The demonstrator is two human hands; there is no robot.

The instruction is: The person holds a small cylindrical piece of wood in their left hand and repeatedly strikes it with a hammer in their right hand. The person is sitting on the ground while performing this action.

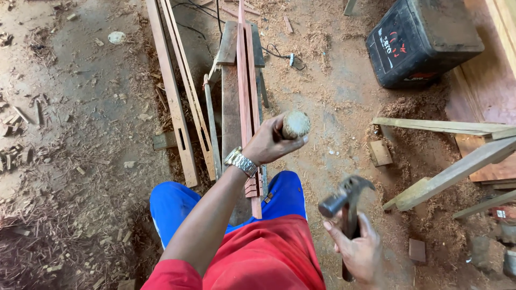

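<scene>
Long slats (248, 102) lie on a narrow counter (231, 113) ahead; more strips (174, 96) lean at its left, a case (422, 40) sits far right, planks (446, 172) below it.

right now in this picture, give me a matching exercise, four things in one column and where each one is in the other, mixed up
Things:
1. claw hammer
2. round wooden handle
3. dark case
4. reddish strips

Places:
A. on the sawdust-covered floor, top right
B. gripped in the left hand
C. lying along the narrow bench in front of the person
D. gripped in the right hand

Pairs: 1-D, 2-B, 3-A, 4-C
</scene>
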